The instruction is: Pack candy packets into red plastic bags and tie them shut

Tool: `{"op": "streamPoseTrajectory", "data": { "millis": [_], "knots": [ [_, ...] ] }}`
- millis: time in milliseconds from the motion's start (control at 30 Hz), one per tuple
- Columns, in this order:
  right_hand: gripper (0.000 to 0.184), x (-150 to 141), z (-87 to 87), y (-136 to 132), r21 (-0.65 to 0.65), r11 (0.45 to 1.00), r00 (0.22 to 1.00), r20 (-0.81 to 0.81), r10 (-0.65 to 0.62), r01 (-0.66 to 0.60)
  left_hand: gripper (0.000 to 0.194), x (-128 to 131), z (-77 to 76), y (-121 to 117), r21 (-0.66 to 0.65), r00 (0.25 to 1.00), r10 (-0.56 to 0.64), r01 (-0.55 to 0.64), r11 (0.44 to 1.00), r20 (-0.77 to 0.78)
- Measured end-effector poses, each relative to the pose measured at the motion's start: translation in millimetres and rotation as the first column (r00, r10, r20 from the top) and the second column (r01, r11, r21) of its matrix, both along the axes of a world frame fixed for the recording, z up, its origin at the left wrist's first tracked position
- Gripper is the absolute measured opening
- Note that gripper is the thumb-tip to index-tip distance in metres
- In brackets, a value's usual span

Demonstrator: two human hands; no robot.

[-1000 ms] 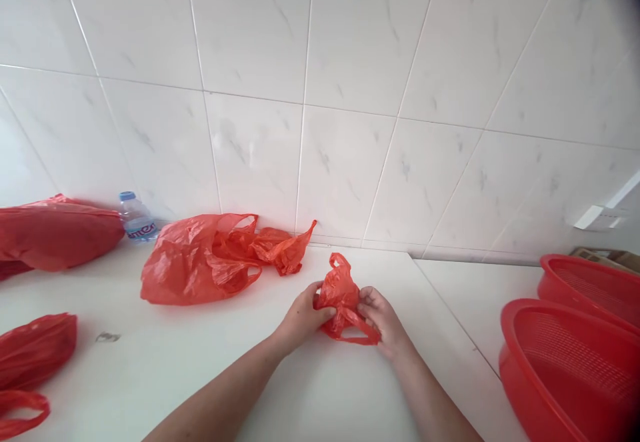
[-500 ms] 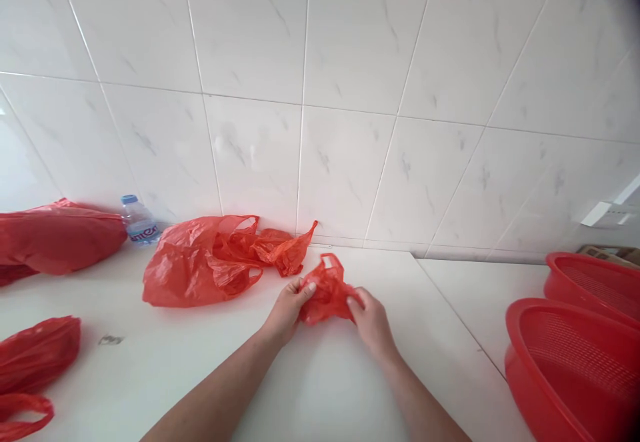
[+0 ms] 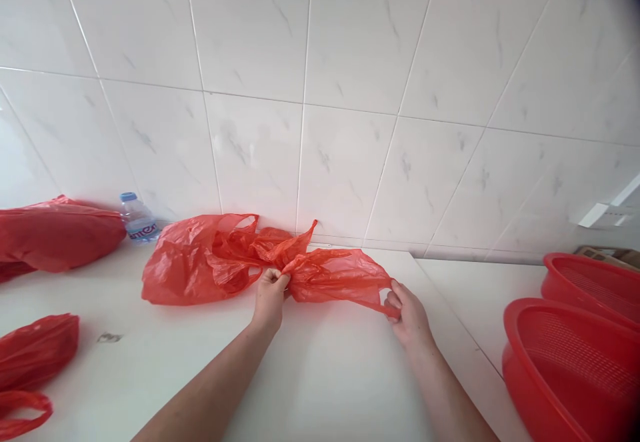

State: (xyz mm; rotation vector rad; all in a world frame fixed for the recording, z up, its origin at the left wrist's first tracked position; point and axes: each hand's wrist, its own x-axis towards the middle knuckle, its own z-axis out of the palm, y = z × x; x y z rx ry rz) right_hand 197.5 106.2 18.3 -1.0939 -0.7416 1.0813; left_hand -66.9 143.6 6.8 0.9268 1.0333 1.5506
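Observation:
A thin red plastic bag (image 3: 336, 275) is stretched sideways above the white counter (image 3: 320, 375) between my two hands. My left hand (image 3: 269, 295) is closed in a fist on the bag's left end. My right hand (image 3: 410, 312) pinches the bag's right end, near a handle loop. Just behind my left hand lies a larger crumpled red plastic bag (image 3: 200, 259) against the tiled wall, and it touches the stretched bag.
A small water bottle (image 3: 136, 219) stands by the wall at the left. A full red bag (image 3: 55, 232) lies beside it, and more red bags (image 3: 30, 359) lie at the left edge. Two red colander baskets (image 3: 570, 362) sit at the right.
The small balled-up bag has been pulled open. My left hand moved left and back, my right hand moved right, and the bag now spans between them.

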Motion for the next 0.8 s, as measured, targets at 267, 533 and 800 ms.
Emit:
{"op": "streamPoseTrajectory", "data": {
  "millis": [267,533,800],
  "knots": [
    [0.05,-0.7,7.9,-6.9,-0.033,0.986,0.981,0.1,0.166,-0.164,0.061,1.9,23.2,-14.1,0.059,0.947,-0.101,0.125,0.99,-0.304],
    [0.029,15.2,26.0,-8.8,-0.047,0.984,0.914,0.379,-0.142,0.173,0.008,-10.5,22.9,-1.8,0.107,0.899,0.166,-0.133,0.985,-0.406],
    [0.019,-58.6,52.1,-34.5,0.271,0.962,0.647,0.737,-0.195,-0.019,0.01,18.8,39.2,-28.9,0.079,0.939,-0.022,0.052,0.996,-0.343]
  ]
}}
